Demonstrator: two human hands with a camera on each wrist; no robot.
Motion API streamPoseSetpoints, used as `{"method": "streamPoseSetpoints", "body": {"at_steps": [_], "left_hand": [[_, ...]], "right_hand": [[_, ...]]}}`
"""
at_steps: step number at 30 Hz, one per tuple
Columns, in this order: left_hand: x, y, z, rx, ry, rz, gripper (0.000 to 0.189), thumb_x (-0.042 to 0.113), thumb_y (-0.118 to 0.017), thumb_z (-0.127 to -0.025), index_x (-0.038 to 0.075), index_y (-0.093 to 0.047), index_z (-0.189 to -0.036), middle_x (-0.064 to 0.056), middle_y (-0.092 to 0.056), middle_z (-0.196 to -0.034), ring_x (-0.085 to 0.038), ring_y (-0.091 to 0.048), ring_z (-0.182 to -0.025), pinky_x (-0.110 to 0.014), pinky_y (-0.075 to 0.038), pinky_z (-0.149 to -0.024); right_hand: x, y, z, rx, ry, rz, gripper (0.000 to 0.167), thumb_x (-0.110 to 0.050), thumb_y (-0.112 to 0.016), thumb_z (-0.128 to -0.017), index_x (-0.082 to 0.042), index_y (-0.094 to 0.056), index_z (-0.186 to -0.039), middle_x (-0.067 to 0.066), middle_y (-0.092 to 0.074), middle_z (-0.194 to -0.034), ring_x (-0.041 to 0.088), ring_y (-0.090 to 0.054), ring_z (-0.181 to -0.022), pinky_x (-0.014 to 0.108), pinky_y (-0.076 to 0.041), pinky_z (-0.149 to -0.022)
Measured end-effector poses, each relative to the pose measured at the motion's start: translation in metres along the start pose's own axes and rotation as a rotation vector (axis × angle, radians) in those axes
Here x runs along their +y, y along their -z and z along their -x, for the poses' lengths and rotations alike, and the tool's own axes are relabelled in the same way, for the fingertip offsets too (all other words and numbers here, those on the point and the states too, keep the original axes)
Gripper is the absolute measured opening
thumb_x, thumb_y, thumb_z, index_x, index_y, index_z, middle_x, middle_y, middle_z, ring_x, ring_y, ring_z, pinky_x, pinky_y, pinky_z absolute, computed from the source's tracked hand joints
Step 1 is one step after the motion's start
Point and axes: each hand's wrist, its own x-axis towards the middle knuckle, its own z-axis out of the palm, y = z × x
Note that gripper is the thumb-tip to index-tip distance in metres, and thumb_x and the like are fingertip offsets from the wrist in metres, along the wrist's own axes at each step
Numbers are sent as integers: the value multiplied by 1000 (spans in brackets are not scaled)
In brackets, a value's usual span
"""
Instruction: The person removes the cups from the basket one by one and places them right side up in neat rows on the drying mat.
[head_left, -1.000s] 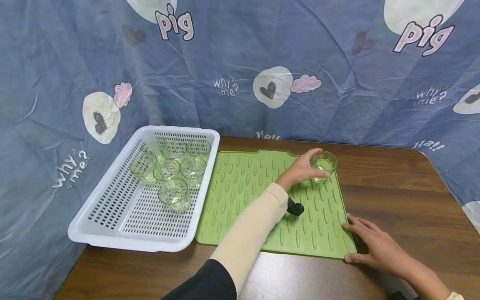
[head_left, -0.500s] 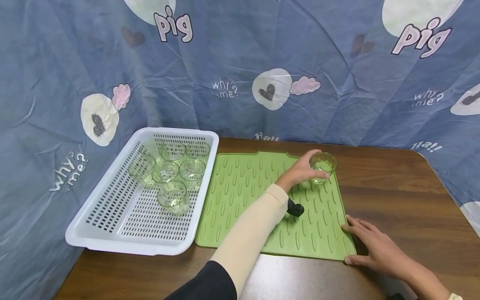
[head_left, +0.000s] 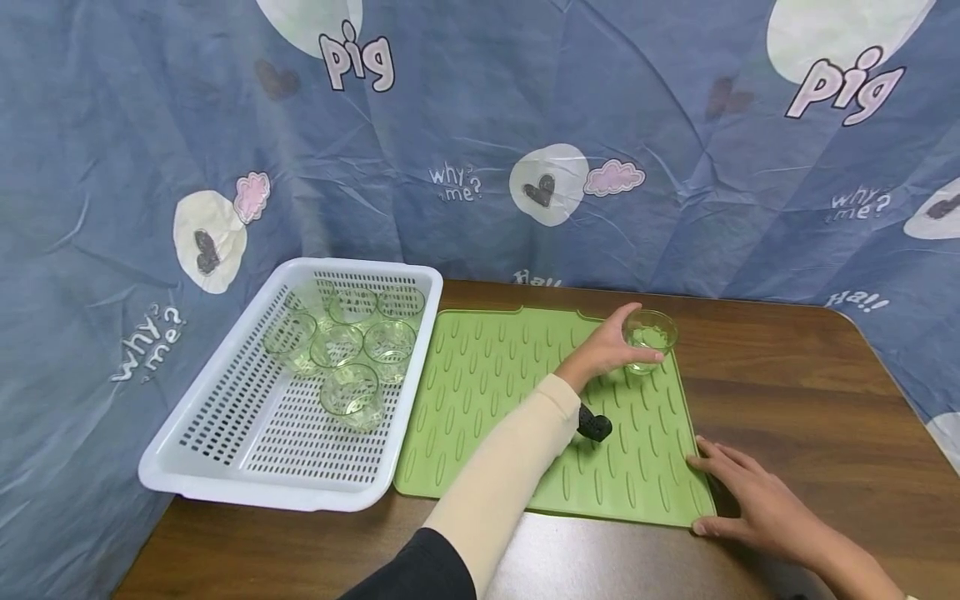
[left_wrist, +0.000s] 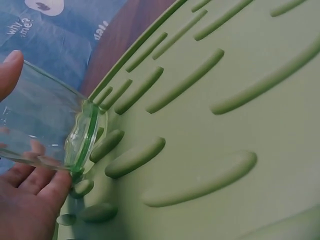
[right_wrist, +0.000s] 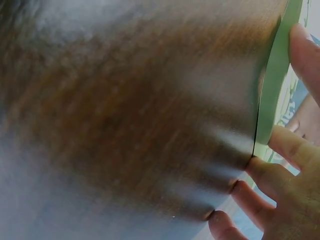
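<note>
My left hand point(head_left: 602, 347) grips a clear drinking glass point(head_left: 651, 340) at the far right corner of a green ridged drying mat point(head_left: 480, 375). In the left wrist view the glass point(left_wrist: 40, 110) has its base down at the mat's ridges, thumb on one side and fingers on the other. My right hand point(head_left: 768, 508) lies at the mat's near right corner, fingers spread. Its thumb and a fingertip touch the mat's edge point(right_wrist: 275, 85) in the right wrist view, while other fingertips meet the table.
Left of the mat stands a white perforated basket point(head_left: 258, 497) with several drinking glasses point(head_left: 351, 392) gathered toward its back and right side. A black knob-like piece point(head_left: 595, 427) shows by the left wrist. Brown wooden table point(head_left: 795, 375) extends right; a blue printed cloth point(head_left: 420, 108) hangs behind.
The whole head view shifts slightly. Both hands, the held glass and the mat keep their places relative to one another.
</note>
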Motion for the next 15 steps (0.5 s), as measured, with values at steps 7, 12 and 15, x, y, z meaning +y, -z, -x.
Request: {"method": "streamPoseSetpoints", "body": {"at_steps": [7, 12, 15], "left_hand": [[0, -1, 0, 0, 6, -31, 98, 25, -86, -77, 32, -28, -156, -3, -43, -157, -27, -42, -144, -42, -38, -118], [0, -1, 1, 9, 2, -81, 94, 29, -86, -78, 29, -33, -155, -2, -41, -158, -26, -44, -143, -43, -41, -116], [0, 0, 2, 8, 1, -95, 93, 31, -85, -78, 29, -32, -155, -2, -41, -157, -26, -45, -141, -42, -43, -114]], "right_hand": [[1, 0, -1, 6, 11, 21, 80, -53, -84, -67, -10, -62, -130, 22, -52, -145, 37, -47, -123, 60, -50, -89], [1, 0, -1, -2, 8, 12, 80, -52, -84, -67, -10, -62, -131, 22, -52, -145, 37, -46, -124, 61, -50, -88], [1, 0, -1, -6, 6, 11, 80, -52, -84, -67, -10, -61, -131, 22, -51, -146, 36, -45, -124, 61, -49, -89]]}}
